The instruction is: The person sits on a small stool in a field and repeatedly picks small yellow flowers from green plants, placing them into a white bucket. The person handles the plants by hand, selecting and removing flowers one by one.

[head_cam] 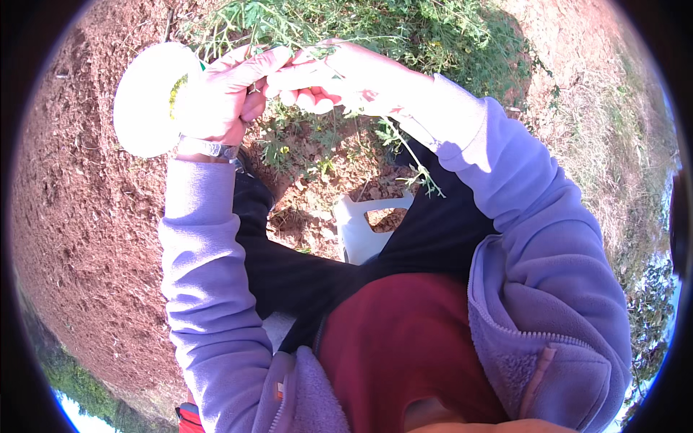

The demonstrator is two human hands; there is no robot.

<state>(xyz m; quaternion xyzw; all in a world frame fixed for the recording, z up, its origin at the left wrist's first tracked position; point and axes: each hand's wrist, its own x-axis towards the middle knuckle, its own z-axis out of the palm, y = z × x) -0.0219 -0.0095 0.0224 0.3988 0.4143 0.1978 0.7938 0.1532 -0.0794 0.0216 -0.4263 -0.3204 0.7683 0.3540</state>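
Note:
Both my hands meet at the edge of leafy green plants (346, 27) in the upper middle. My left hand (230, 89) is closed around the side of a round white dish (146, 103), with small yellow flowers or petals (177, 94) at its inner right. Its thumb and forefinger pinch a thin stem. Beside it, my right hand (335, 78) has its fingers curled under and touches the same stems; glare hides exactly what it grips. A leafy sprig (414, 157) hangs below my right wrist.
Between my dark-trousered legs stands a pale plastic container or stool with a handle opening (352, 222). Reddish bare soil (92, 216) spreads on the left. Dry grass (606, 135) lies on the right. Something red (189, 419) shows at the lower left.

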